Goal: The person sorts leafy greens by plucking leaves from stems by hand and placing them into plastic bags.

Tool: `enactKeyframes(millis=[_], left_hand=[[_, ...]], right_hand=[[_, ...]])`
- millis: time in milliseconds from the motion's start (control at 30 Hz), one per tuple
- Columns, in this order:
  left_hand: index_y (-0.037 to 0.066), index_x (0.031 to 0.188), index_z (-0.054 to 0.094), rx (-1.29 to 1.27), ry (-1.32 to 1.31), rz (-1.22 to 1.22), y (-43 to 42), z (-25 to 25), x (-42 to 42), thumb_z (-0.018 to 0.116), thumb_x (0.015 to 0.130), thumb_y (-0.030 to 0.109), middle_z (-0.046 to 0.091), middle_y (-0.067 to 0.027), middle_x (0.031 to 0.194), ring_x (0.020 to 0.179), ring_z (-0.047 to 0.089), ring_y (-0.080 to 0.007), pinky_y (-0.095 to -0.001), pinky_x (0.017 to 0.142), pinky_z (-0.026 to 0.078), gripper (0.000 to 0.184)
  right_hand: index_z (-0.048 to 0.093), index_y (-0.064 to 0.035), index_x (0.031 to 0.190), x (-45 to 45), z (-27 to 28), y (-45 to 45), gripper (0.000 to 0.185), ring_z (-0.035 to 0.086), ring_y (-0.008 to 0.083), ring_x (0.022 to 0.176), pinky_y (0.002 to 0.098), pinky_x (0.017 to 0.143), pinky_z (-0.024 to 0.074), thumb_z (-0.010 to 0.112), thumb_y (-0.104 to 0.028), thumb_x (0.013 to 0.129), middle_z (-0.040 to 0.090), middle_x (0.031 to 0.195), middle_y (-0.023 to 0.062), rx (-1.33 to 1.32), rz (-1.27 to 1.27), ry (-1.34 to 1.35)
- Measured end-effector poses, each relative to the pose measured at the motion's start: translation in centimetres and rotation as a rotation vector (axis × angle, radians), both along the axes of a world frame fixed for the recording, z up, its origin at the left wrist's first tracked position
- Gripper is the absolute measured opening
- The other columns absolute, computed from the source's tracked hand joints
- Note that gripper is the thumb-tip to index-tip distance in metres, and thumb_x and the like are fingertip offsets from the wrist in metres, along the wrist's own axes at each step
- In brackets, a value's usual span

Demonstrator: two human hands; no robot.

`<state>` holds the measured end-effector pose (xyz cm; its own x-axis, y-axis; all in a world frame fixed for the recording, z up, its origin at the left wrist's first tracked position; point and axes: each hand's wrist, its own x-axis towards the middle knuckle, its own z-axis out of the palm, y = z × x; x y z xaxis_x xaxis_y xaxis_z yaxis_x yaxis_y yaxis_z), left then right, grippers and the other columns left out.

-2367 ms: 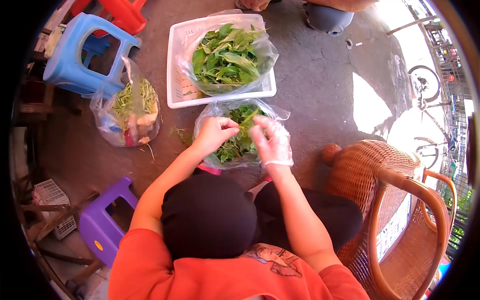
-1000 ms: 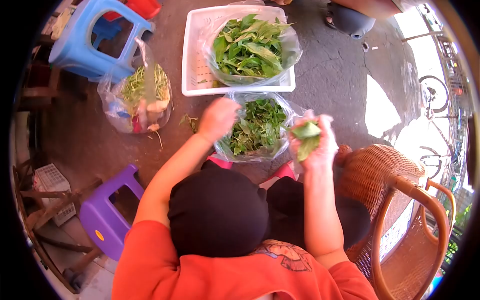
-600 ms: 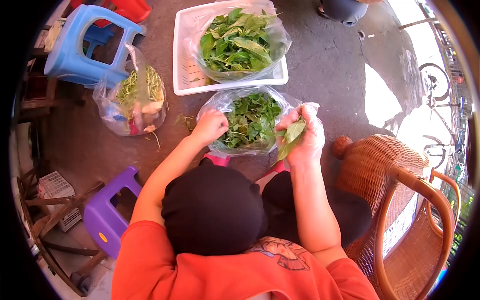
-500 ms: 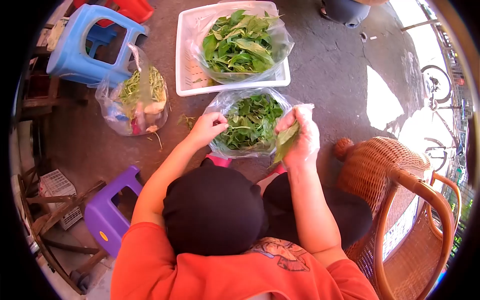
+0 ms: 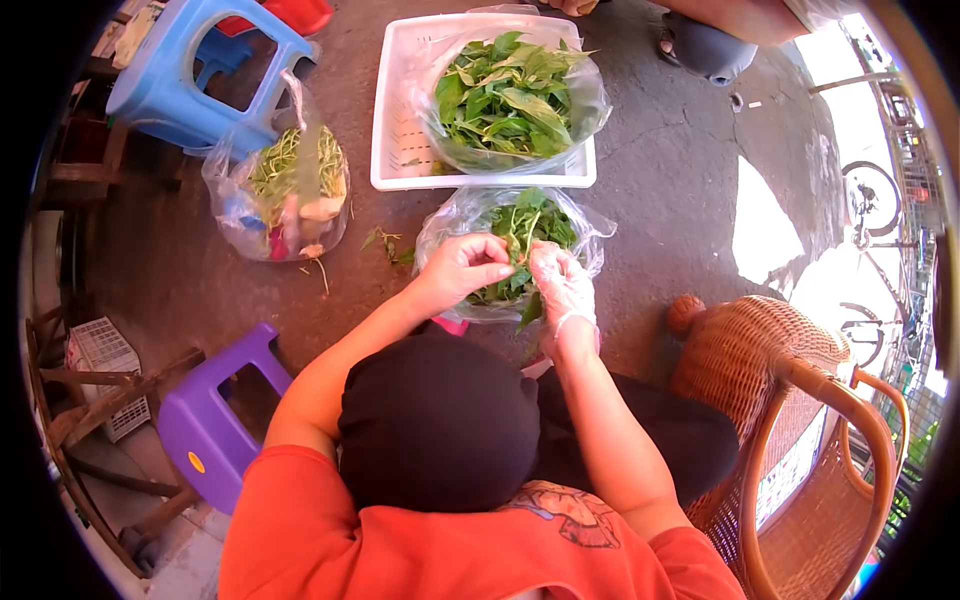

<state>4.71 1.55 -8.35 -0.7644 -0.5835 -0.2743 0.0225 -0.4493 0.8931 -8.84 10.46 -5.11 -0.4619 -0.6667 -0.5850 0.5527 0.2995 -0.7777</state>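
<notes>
My bare left hand (image 5: 462, 272) pinches a leafy green sprig (image 5: 520, 262) with thumb and forefinger. From the other side, my right hand (image 5: 563, 288), in a thin clear plastic glove, grips the same sprig, its fingertips close to the left ones. Both hands are over a clear plastic bag (image 5: 590, 222) of picked green leaves (image 5: 550, 222). Beyond it stands a white plastic basket (image 5: 400, 130), bearing another open clear bag heaped with leafy greens (image 5: 515, 95). The sprig's lower part is partly hidden by my fingers.
At left are a bag of stems and scraps (image 5: 290, 190), a blue stool (image 5: 160, 80) and a purple stool (image 5: 205, 430). A wicker chair (image 5: 750, 350) stands right. Another person's arm (image 5: 745, 18) shows at the top. Loose sprigs (image 5: 385, 243) lie on the floor.
My right hand has moved left and my left hand right, so they now meet over the near bag. The leaf bunch seen hanging from my right hand is now a sprig between both hands.
</notes>
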Motion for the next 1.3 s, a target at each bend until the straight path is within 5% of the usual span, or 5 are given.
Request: enactKeyframes(millis=[433, 567, 833, 1033, 1300], left_hand=[[0.002, 0.082, 0.059, -0.146, -0.205, 0.047, 0.5, -1.3, -0.5, 0.068, 0.078, 0.011, 0.058, 0.0003, 0.076, 0.072, 0.053, -0.0072, -0.0227, 0.065, 0.044, 0.014], [0.001, 0.083, 0.058, -0.846, -0.499, 0.388, -0.8, -1.5, 0.0, 0.068, 0.076, 0.018, 0.056, -0.0060, 0.079, 0.080, 0.053, -0.0125, -0.0263, 0.069, 0.044, 0.021], [-0.004, 0.082, 0.064, -0.203, -0.226, -0.027, 0.4, -1.0, -0.1, 0.061, 0.083, 0.015, 0.062, -0.0028, 0.070, 0.065, 0.052, -0.0056, -0.0241, 0.059, 0.044, 0.019], [0.000, 0.080, 0.060, -0.429, -0.386, -0.217, 0.0, -0.5, -0.3, 0.057, 0.086, 0.016, 0.055, -0.0006, 0.063, 0.058, 0.046, -0.0061, -0.0239, 0.054, 0.040, 0.017], [0.001, 0.076, 0.055, -0.339, -0.424, -0.193, 0.4, -2.3, 0.1, 0.055, 0.087, 0.019, 0.053, -0.0029, 0.059, 0.052, 0.048, -0.0087, -0.0257, 0.048, 0.039, 0.021]], right_hand=[[0.061, -0.0032, 0.082, -2.0, -1.1, -0.4, 0.010, 0.047, 0.0043, 0.067, 0.0210, 0.064, 0.0404, 0.063, -0.013, 0.082, 0.057, 0.074, -0.0033, 0.005, 0.008, 0.256], [0.061, -0.0012, 0.079, -3.4, -1.9, -0.4, 0.012, 0.055, 0.0203, 0.070, 0.0314, 0.066, 0.0443, 0.062, -0.013, 0.079, 0.059, 0.074, 0.0085, -0.003, 0.401, 0.916], [0.061, -0.0004, 0.082, 0.6, -1.6, 0.7, 0.016, 0.056, 0.0360, 0.077, 0.0426, 0.069, 0.0443, 0.060, -0.016, 0.080, 0.056, 0.081, 0.0199, -0.115, 0.627, 0.934], [0.059, 0.0034, 0.075, 0.3, -2.3, 0.3, 0.024, 0.056, 0.0318, 0.078, 0.0379, 0.070, 0.0440, 0.062, -0.020, 0.080, 0.057, 0.084, 0.0195, 0.301, 0.608, 0.502], [0.056, -0.0032, 0.089, 1.7, -3.3, 0.6, 0.021, 0.059, 0.0365, 0.077, 0.0443, 0.071, 0.0470, 0.054, -0.023, 0.083, 0.058, 0.084, 0.0214, 0.402, 0.812, 1.231]])
